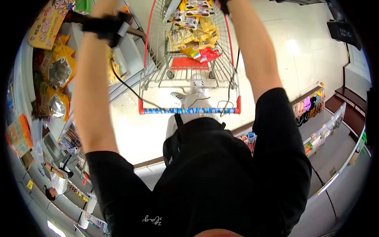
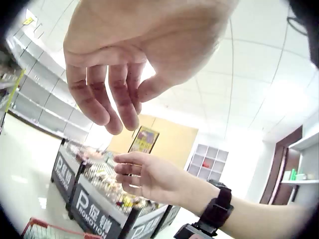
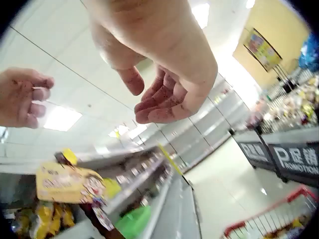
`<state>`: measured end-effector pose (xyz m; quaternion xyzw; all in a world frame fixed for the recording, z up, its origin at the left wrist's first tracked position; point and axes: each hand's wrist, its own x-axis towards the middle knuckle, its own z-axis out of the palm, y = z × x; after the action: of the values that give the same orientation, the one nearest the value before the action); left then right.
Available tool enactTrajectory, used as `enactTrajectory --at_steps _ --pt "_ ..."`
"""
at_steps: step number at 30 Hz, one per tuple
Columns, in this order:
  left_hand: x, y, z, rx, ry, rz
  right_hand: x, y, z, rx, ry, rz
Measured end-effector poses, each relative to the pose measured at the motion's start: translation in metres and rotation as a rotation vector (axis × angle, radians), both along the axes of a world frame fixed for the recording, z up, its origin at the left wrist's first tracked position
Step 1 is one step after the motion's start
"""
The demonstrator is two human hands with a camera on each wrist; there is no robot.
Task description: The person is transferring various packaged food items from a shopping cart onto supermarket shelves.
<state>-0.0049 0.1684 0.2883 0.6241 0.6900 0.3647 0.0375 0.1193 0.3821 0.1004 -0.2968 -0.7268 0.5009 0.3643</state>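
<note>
My left hand (image 2: 149, 55) is raised with fingers hanging loosely bent and nothing in them. My right hand (image 3: 159, 64) is also up and holds nothing; its fingers are gently curled, with dark specks on their tips. Each hand also shows in the other wrist's view. In the head view both forearms reach past the top edge, so the hands are mostly out of sight there. Between the arms stands a shopping cart (image 1: 189, 111) with a blue patterned handle and red corners. Yellow and brown snack packets (image 1: 193, 35) and a red one lie in it.
At left, shelves hold yellow bags (image 1: 59, 71) under a yellow cartoon sign (image 3: 70, 184). Grey promotion bins (image 2: 94, 209) full of goods stand ahead. Slippers (image 1: 310, 104) hang on a rack at right. Another person (image 1: 59, 181) is farther off at left.
</note>
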Motion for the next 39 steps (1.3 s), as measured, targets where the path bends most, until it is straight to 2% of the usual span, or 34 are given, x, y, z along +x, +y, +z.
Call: enactTrajectory --at_steps 2,4,5,6,7,8,9,11,13,14,16,18,21,22,23,24,25,26,27,28,29,30,31,32,33,35,37,39 --pt "-0.009 0.03 -0.077 -0.052 -0.135 0.054 -0.018 0.022 -0.099 -0.05 -0.157 -0.025" --pt "-0.001 0.039 -0.151 -0.125 -0.293 0.122 -0.022 0.03 -0.21 -0.003 -0.433 -0.005" --pt "0.009 0.033 -0.181 -0.186 -0.373 0.166 -0.02 0.032 -0.279 0.208 -0.734 0.083" --pt "0.017 0.024 -0.204 -0.254 -0.47 0.218 -0.008 0.018 -0.29 -0.144 -0.846 0.13" --pt "0.026 0.014 -0.227 -0.318 -0.565 0.277 -0.003 0.009 -0.332 0.033 -0.917 0.034" --pt "0.029 0.006 -0.253 -0.32 -0.581 0.29 -0.004 0.012 -0.377 0.039 -1.053 0.041" --pt "0.033 -0.006 -0.27 -0.324 -0.599 0.299 0.001 -0.004 -0.345 0.051 -1.125 0.008" --pt "0.038 -0.028 -0.299 -0.344 -0.765 0.335 0.01 -0.003 -0.375 0.288 -1.264 0.052" --pt "0.044 -0.045 -0.318 -0.36 -0.899 0.405 0.013 0.005 -0.417 0.232 -1.396 0.053" --pt "0.045 -0.051 -0.323 -0.444 -0.911 0.429 0.016 0.001 -0.427 0.197 -1.467 0.056" --pt "0.048 -0.06 -0.33 -0.447 -0.942 0.445 0.021 -0.007 -0.438 0.242 -1.536 0.057" --pt "0.05 -0.066 -0.338 -0.462 -0.966 0.459 0.015 -0.005 -0.428 0.265 -1.605 0.076" --pt "0.056 -0.073 -0.345 -0.452 -1.02 0.452 0.014 0.004 -0.444 0.242 -1.512 0.078" --pt "0.061 -0.074 -0.344 -0.46 -1.053 0.47 0.015 0.008 -0.445 0.168 -1.469 0.118" --pt "0.065 -0.077 -0.351 -0.384 -1.118 0.43 0.018 0.01 -0.458 0.121 -1.406 0.162" --pt "0.067 -0.079 -0.354 -0.41 -1.104 0.419 0.023 0.011 -0.497 0.134 -1.38 0.133" --pt "0.07 -0.082 -0.357 -0.433 -1.089 0.397 0.015 -0.005 -0.438 0.088 -1.475 0.116" --pt "0.077 -0.081 -0.361 -0.425 -1.174 0.414 0.019 -0.015 -0.497 0.012 -1.358 -0.166" --pt "0.079 -0.08 -0.363 -0.428 -1.242 0.413 0.014 -0.028 -0.416 -0.174 -1.438 0.015" --pt "0.083 -0.073 -0.361 -0.472 -1.355 0.439 0.015 -0.035 -0.396 -0.177 -1.516 0.066" --pt "0.09 -0.072 -0.36 -0.529 -1.475 0.47 0.02 -0.049 -0.358 -0.17 -1.495 0.031" --pt "0.094 -0.076 -0.372 -0.52 -1.64 0.426 0.028 -0.052 -0.383 -0.173 -1.47 0.08" --pt "0.097 -0.079 -0.39 -0.525 -1.808 0.387 0.032 -0.053 -0.338 -0.163 -1.614 0.315" --pt "0.096 -0.083 -0.408 -0.602 -1.88 0.362 0.04 -0.071 -0.336 -0.029 -1.511 0.129" --pt "0.099 -0.081 -0.413 -0.678 -1.941 0.351 0.053 -0.077 -0.29 -0.166 -1.381 0.13" --pt "0.112 -0.068 -0.369 -0.69 -2.01 0.386 0.075 -0.096 -0.191 -0.263 -1.288 0.207" --pt "0.116 -0.07 -0.337 -0.678 -2.251 0.391 0.098 -0.124 -0.144 -0.277 -1.031 0.25" --pt "0.123 -0.073 -0.311 -0.54 -2.317 0.244 0.114 -0.164 -0.095 -0.203 -0.921 0.27"
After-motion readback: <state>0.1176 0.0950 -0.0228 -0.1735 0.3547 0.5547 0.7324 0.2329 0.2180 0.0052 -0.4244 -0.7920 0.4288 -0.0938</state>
